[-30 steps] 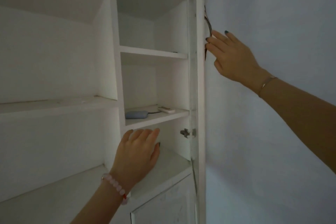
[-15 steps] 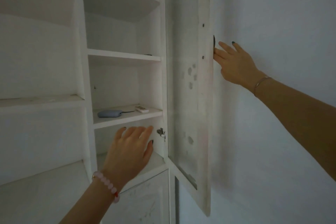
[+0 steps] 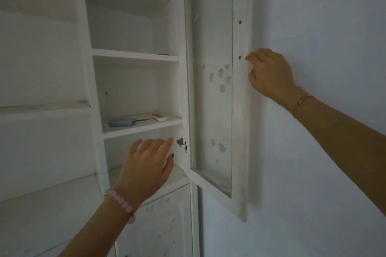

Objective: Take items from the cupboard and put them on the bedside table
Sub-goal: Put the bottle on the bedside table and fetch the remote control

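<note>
1. The left hand (image 3: 146, 165), fingers straight and slightly spread, hovers just under a shelf (image 3: 142, 130).
2. The right hand (image 3: 269, 73) curls its fingers round the edge of the open cupboard door (image 3: 240, 110).
3. A blue case (image 3: 122, 122) and a white remote (image 3: 159, 117) lie apart on that shelf.

The white cupboard (image 3: 135, 56) has its door (image 3: 240, 110) swung wide open. On its middle shelf lies a flat, rounded blue-grey case (image 3: 122, 122) trailing a thin cord (image 3: 143, 120), with a small white remote (image 3: 159, 117) just right
</note>
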Motion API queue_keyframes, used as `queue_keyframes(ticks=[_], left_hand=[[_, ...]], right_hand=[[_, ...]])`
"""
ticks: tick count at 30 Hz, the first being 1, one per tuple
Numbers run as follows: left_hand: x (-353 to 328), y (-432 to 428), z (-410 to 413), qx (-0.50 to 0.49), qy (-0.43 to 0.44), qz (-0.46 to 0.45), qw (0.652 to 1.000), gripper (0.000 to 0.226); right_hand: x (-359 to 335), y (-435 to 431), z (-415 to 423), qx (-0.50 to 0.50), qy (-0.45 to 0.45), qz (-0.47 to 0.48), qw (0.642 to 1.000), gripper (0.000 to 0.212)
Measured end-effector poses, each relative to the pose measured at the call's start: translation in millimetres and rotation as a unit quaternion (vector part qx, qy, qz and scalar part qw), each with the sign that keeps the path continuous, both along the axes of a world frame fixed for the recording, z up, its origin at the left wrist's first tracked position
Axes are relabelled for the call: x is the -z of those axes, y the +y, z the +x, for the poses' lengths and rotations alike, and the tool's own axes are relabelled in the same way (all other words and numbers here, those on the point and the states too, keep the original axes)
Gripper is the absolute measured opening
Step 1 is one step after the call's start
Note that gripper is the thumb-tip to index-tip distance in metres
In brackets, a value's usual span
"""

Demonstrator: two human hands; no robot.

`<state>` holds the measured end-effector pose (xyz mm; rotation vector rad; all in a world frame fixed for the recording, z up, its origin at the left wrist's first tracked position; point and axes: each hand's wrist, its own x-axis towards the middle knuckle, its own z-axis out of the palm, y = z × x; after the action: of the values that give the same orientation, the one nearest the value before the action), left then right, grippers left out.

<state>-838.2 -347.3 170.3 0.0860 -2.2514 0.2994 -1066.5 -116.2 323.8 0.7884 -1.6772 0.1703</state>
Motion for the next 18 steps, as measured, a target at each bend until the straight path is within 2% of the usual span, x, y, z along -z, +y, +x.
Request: queue_keyframes(ticks=[6,10,18], left_hand=[[2.7,-12.1,16.8,-0.006,-0.003,-0.004,1.0,0.043],[8.3,-34.1,31.4,-0.018,-0.001,-0.001,1.0,0.043],[32.3,-76.8,52.9,-0.011,-0.005,0.005,1.0,0.039]], right_hand=[[59.1,-50.3,57.0,-0.099,-0.079,-0.04,0.991,0.042],[114.0,-89.0,92.0,-0.117,-0.15,-0.02,0.982,0.047],[197.7,-158.3,148.2,-0.101,-0.229,-0.001,0.968,0.058]])
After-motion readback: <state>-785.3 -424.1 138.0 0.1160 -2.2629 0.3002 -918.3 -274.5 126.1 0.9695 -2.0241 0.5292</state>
